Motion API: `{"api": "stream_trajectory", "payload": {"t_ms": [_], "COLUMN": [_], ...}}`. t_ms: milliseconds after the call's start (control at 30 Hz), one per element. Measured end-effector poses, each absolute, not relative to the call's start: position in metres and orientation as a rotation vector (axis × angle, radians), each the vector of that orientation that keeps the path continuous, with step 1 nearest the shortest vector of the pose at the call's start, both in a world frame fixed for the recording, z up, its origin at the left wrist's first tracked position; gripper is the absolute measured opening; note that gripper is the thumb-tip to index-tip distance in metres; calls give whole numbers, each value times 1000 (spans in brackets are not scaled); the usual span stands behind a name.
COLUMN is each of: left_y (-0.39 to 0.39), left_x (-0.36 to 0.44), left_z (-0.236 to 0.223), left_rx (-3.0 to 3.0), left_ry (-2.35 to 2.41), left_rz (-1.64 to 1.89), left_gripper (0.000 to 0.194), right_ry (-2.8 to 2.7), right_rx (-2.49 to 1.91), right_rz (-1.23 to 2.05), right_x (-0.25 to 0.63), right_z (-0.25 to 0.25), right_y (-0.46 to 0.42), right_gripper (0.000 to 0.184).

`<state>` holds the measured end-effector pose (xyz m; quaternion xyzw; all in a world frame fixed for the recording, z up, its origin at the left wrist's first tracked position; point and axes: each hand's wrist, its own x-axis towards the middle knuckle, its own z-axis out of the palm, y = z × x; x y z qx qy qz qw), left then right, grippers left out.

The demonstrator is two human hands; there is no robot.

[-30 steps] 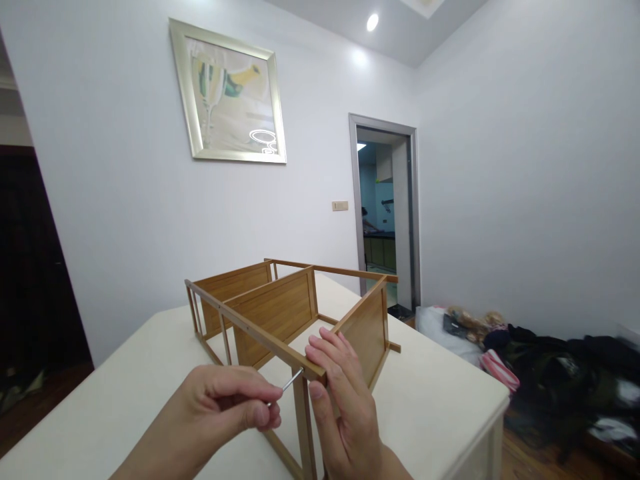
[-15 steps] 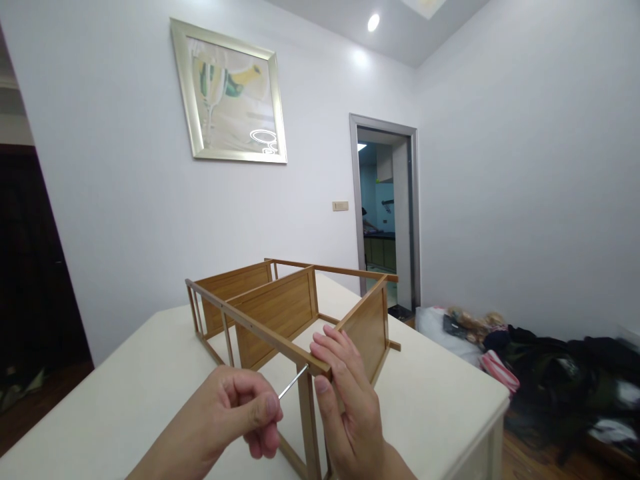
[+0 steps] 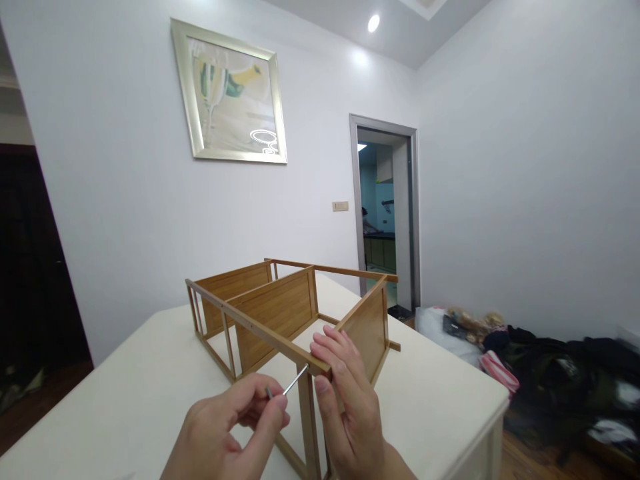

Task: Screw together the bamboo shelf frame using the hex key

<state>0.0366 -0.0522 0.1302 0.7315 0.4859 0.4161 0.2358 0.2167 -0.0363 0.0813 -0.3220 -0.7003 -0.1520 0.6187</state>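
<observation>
A bamboo shelf frame [image 3: 280, 310] with three board panels lies on its side on a white table [image 3: 435, 400]. My left hand [image 3: 230, 430] pinches a thin metal hex key [image 3: 293, 380] between thumb and fingers. The key's far tip sits in the near rail of the frame. My right hand [image 3: 347, 400] lies against that same rail just right of the key, fingers curled over the wood and holding it steady.
A framed picture [image 3: 233, 93] hangs on the wall behind. An open doorway [image 3: 383, 213] leads to another room. Dark clothes and bags [image 3: 550, 373] are piled on the floor at the right, past the table's edge.
My left hand has rolled over while turning the hex key, going from knuckles-up to fingers reaching up from below. The right hand shifted slightly right along the rail, then held still.
</observation>
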Motion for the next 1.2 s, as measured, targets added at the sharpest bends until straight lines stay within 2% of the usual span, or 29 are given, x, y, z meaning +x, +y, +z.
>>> {"api": "stream_trajectory", "payload": {"t_ms": [100, 200, 367, 633, 933, 1100, 1200], "left_y": [-42, -38, -40, -40, -42, 14, 59], "left_x": [29, 26, 26, 41, 29, 14, -7], "left_z": [134, 131, 122, 112, 108, 114, 103], "left_rx": [1942, 1899, 2006, 2256, 2084, 1915, 1745], "left_ry": [1138, 1079, 1182, 1097, 1054, 1258, 1432], "left_rz": [949, 923, 1018, 1318, 1472, 1597, 1688], "left_gripper": [37, 39, 40, 39, 41, 34, 30], "right_ry": [-1619, -1640, -1657, -1651, -1537, -1360, -1157], "right_rx": [-743, -749, -773, -720, -704, -703, -768], "right_rz": [-381, -447, -522, -514, -254, -57, 21], "right_x": [217, 219, 221, 228, 257, 298, 331], "right_z": [82, 84, 86, 86, 81, 80, 83], "right_y": [-37, -37, -36, -32, -19, -6, 2], "right_gripper": [41, 40, 37, 37, 36, 28, 31]}}
